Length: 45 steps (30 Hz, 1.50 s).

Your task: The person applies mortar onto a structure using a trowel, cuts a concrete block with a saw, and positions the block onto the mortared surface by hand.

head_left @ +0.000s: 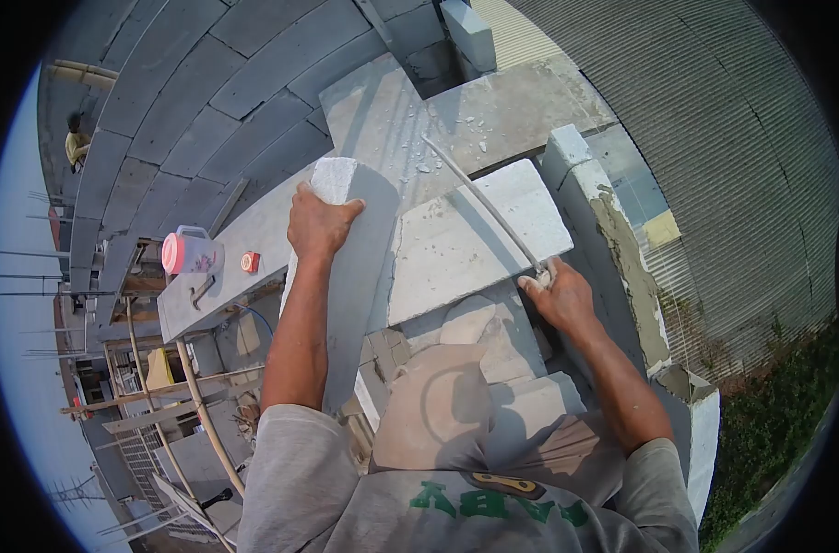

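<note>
My left hand [320, 221] grips the top end of a pale block [335, 181] that stands on the grey boards, fingers wrapped round its edge. In my right hand [560, 293] is the near end of a thin metal rod [484, 201]. The rod reaches forward over a flat white slab [479, 241], its far tip near small white chips on the grey surface beyond. The slab lies tilted between my two hands.
A pink-lidded jug [191, 251], a small red box [250, 262] and a hammer [201, 290] are on the plank at left. A block wall [217, 101] curves behind. Mortar-edged blocks [622, 258] stand at right. A person [76, 145] is far left.
</note>
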Available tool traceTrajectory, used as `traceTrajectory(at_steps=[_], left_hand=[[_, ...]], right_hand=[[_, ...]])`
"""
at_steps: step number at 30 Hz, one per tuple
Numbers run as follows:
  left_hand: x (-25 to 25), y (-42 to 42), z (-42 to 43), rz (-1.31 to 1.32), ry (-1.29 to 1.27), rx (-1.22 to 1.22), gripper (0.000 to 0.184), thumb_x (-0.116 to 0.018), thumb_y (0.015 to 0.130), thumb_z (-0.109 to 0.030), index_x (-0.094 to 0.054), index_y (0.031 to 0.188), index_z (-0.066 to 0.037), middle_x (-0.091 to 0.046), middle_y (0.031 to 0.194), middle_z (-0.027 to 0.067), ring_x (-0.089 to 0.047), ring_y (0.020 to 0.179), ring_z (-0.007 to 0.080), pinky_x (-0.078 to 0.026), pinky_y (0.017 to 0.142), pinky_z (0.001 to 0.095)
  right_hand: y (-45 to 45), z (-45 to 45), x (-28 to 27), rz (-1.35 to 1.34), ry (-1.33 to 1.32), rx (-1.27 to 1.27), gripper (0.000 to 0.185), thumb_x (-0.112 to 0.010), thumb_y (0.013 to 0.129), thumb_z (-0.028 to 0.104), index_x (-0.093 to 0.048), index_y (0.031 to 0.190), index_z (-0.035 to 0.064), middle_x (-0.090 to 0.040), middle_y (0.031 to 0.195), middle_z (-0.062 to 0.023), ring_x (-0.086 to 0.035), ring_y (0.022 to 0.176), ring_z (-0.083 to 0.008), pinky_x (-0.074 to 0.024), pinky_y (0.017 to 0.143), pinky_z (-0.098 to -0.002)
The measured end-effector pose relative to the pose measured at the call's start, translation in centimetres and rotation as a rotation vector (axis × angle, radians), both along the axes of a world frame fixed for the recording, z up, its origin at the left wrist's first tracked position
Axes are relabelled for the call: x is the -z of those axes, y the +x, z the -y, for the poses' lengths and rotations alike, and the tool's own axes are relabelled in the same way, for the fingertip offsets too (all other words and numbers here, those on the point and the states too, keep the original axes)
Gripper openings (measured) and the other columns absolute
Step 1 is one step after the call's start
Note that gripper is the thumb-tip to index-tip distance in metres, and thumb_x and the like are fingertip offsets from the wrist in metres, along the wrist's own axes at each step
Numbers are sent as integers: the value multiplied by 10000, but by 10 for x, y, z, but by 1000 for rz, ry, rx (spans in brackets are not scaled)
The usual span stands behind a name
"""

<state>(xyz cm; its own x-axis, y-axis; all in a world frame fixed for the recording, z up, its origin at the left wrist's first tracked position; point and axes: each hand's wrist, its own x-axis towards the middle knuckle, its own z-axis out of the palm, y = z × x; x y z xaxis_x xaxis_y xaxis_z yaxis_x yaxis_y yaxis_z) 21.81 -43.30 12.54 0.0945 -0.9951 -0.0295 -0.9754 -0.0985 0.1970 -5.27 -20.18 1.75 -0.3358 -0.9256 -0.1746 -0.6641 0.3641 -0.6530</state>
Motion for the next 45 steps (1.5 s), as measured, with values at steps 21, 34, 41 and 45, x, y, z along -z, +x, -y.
traceTrajectory(at_steps=[21,34,41,45], left_hand=[[-1,-1,-6,-72,-25,29,917,-812,651,-360,-399,1347,71,-521,1202,206,-510,1164,363,-408,984,440],[-20,46,-64,-214,77,32,1148,-809,664,-486,-182,1503,-16,-243,1544,205,-184,1449,353,-94,1137,594],[-35,147,-173,-11,360,9,1170,-882,550,-179,-201,1483,8,-307,1483,246,-273,1392,406,-240,1135,488],[-50,125,-155,-114,558,-137,1076,-856,549,-91,-277,1453,-28,-419,1370,234,-407,1277,411,-343,1078,443]], right_hand=[[105,317,128,-301,225,-506,382,-551,863,131,-544,1234,40,-619,1148,-198,-604,1105,-337,-492,931,-421],[147,255,-149,-71,-345,-1099,745,-721,710,157,-457,1406,137,-388,1472,-143,-246,1442,-314,-149,1162,-585],[202,251,-109,-619,-278,-1382,415,-554,899,242,-507,1312,244,-532,1248,-38,-396,1333,-250,-94,1169,-569],[197,248,-111,-640,-367,-1307,238,-553,894,251,-579,1130,237,-552,1119,2,-468,1215,-222,-147,1144,-525]])
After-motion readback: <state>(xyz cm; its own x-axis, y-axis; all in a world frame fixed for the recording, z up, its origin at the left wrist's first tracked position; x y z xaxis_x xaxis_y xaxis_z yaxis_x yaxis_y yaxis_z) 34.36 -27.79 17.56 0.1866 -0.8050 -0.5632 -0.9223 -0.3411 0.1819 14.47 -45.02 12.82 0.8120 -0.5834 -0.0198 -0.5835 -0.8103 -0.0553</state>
